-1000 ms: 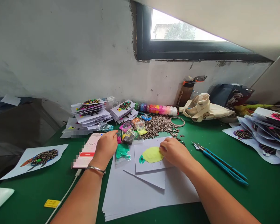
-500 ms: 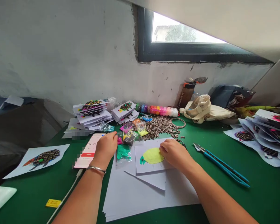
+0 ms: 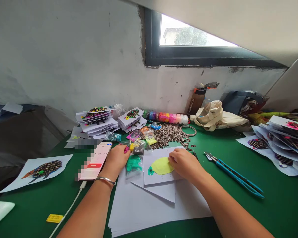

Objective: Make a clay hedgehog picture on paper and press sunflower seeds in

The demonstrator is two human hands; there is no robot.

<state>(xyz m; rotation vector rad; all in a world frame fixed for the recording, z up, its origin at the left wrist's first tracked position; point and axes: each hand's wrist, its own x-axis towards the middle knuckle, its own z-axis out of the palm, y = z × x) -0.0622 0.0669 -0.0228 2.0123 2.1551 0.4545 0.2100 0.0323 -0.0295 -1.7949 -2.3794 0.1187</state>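
Observation:
A white paper card lies on a stack of paper. It bears a flat yellow clay body with a small green clay head. My right hand has its fingers curled down on the card at the right end of the yellow clay; its fingertips are partly hidden. My left hand is closed at a small clear bag of pink clay, between the phone and the other bags. Just beside it lies a bag of green clay, with a bag of dark clay behind.
Sunflower seeds are heaped behind the card, near a tape ring. Blue tweezers lie at right. A phone with a white cable is at left. Stacks of decorated cards stand at back left and far right.
My left hand has moved a little to the right and nearer me, onto the pink clay bag. My right hand stays in place on the card. The view has shifted slightly.

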